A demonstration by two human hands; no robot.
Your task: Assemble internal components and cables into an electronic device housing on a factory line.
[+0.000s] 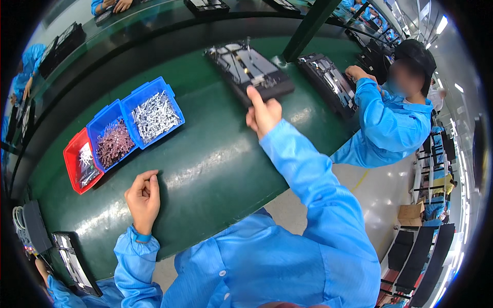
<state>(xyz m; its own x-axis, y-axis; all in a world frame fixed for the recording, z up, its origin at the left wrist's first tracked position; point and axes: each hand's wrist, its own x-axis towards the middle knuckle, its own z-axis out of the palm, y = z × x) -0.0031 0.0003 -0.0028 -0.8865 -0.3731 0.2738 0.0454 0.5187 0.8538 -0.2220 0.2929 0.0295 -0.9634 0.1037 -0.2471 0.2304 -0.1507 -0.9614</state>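
My right hand [264,114] reaches out over the green table and grips the near edge of a black tray [280,88]. The thumb lies on top of the edge. Flat grey and silver parts [245,64] with small metal pieces lie in this tray, slightly smeared by motion. My left hand [144,200] rests near the table's front edge, its fingers curled in and nothing visible in them. Beyond it stand a blue bin [179,110] of small silver-white parts, a second blue bin [92,126] of thin reddish-brown parts, and a red bin [69,154] holding a few white pieces and a dark packet.
To the right a co-worker in blue [393,120] handles another black tray [321,92]. A green post [308,31] rises behind my tray. Another filled tray [74,264] lies at the lower left, by a grey box [36,226]. A dark raised ledge [169,41] runs along the back.
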